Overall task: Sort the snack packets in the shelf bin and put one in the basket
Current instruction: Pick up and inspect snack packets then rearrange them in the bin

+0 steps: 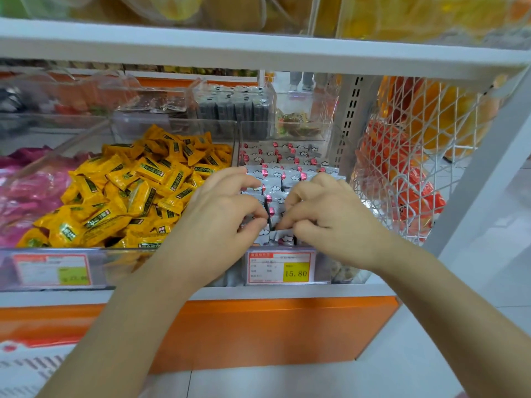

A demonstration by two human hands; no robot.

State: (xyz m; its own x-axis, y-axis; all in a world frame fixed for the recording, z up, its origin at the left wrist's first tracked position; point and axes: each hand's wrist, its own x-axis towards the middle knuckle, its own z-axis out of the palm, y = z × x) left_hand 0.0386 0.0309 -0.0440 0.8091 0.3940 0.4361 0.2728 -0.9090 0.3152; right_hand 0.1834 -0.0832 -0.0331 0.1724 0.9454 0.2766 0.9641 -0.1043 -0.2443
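Your left hand [221,214] and right hand [327,216] are both pinching silver cloud-print packets [275,179], fingers curled; you're best squaring near rows upright.

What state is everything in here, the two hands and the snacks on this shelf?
left hand, fingers curled, pinching silver packets near the front of the clear bin.
right hand, fingers curled, pinching silver packets beside the left hand.
silver packets, standing in rows, filling the clear bin.
yellow packets, heaped loose, left of the silver ones.
price label, fixed on the clear bin's front, reads 15.80.
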